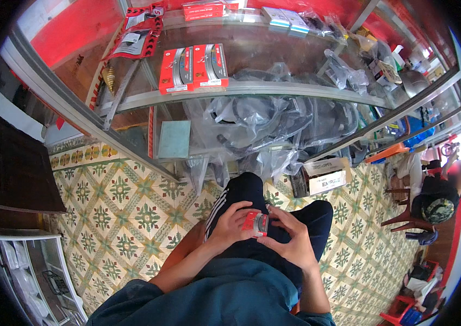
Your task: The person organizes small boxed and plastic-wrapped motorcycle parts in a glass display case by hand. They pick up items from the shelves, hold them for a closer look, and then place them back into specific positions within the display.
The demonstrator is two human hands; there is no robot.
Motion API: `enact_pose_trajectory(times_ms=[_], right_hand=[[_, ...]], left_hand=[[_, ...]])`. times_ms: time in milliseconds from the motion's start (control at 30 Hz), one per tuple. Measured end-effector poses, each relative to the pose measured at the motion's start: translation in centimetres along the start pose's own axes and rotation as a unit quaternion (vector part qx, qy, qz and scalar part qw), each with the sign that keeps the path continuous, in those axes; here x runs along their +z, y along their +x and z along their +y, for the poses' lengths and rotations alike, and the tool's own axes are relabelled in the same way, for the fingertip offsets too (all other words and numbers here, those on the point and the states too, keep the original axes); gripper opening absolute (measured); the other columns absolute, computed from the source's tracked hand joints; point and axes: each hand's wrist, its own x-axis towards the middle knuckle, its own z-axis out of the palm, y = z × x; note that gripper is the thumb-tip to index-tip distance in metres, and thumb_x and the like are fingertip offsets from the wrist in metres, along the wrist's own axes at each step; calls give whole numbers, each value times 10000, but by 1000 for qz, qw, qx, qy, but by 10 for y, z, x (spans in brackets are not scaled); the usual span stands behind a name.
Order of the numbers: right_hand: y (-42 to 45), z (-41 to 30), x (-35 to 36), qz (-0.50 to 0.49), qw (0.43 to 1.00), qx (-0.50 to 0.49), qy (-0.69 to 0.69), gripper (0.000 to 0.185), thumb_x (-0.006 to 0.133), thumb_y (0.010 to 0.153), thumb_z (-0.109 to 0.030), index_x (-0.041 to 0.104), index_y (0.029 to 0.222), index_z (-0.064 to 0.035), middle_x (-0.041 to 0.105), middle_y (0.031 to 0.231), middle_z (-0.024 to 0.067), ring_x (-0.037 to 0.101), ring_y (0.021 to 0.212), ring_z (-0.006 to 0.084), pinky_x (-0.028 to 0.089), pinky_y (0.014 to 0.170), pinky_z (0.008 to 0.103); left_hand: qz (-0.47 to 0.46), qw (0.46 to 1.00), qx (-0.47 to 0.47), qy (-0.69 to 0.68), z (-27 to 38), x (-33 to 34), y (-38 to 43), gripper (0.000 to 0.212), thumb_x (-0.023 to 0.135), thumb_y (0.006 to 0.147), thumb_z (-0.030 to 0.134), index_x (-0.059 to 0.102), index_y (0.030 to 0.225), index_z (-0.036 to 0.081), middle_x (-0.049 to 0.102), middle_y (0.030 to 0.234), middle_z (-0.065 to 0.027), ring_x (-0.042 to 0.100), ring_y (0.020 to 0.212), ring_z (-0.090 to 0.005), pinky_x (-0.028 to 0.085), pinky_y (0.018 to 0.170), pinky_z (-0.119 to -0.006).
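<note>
Over my lap, my left hand (231, 225) grips a small red and grey cardboard box (257, 223) that bears printing. My right hand (291, 234) curves around the box's right side with fingers apart. Its thumb lies close to the box's lower edge; whether it touches is unclear. Ahead of my knees stands a glass display cabinet (230, 95) with metal edging. Two larger red and grey boxes (176, 70) lie side by side on its shelf, similar in print to the one in my hand.
Plastic-wrapped dark parts (267, 114) fill the lower shelf. An open carton (327, 179) sits on the patterned tile floor (132, 212) beyond my right knee. Red-edged packets (135, 38) lie at upper left. A person (436, 199) sits at far right. A white-framed rack (31, 273) stands at lower left.
</note>
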Motion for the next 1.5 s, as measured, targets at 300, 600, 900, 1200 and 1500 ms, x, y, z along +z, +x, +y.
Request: enact_pose_trajectory(times_ms=[300, 600, 900, 1200, 1500], right_hand=[[16, -5, -15, -121, 987, 55, 94, 874, 951, 725, -94, 523, 1458, 112, 576, 1480, 208, 599, 1318, 219, 525, 1109, 361], [67, -52, -58, -72, 987, -105, 101, 939, 940, 662, 18, 506, 1492, 85, 537, 1525, 184, 525, 1405, 251, 446, 1177, 452], [210, -149, -88, 12, 944, -320, -82, 948, 908, 704, -8, 480, 1549, 5, 569, 1520, 128, 570, 1311, 182, 462, 1050, 353], [281, -172, -81, -153, 935, -204, -247, 1030, 944, 688, -157, 456, 1593, -104, 471, 1636, 122, 461, 1463, 278, 404, 1126, 427], [284, -175, -80, -173, 919, -220, -279, 1076, 964, 688, -246, 426, 1609, -109, 430, 1646, 169, 352, 1544, 354, 303, 1257, 492]], left_hand=[[-68, 992, 99, -33, 4, 0, 0, 1096, 945, 709, -4, 293, 1586, 91, 420, 1605, -200, 475, 1456, -266, 405, 1211, -446], [-77, 978, 132, -141, 1, -4, 2, 1222, 959, 760, 205, 156, 1674, 95, 297, 1694, -171, 476, 1439, -300, 419, 1183, -459], [-95, 988, 119, 27, 9, -3, 5, 1099, 961, 764, 247, 315, 1628, 39, 365, 1661, -107, 478, 1438, -264, 444, 1161, -431], [-86, 973, 154, 145, 5, -8, 4, 1061, 948, 778, 275, 347, 1612, 14, 381, 1658, -131, 481, 1448, -277, 449, 1161, -434], [-70, 977, 155, 129, 4, -6, 5, 992, 952, 777, 220, 408, 1583, 27, 389, 1657, -121, 486, 1444, -270, 452, 1154, -429]])
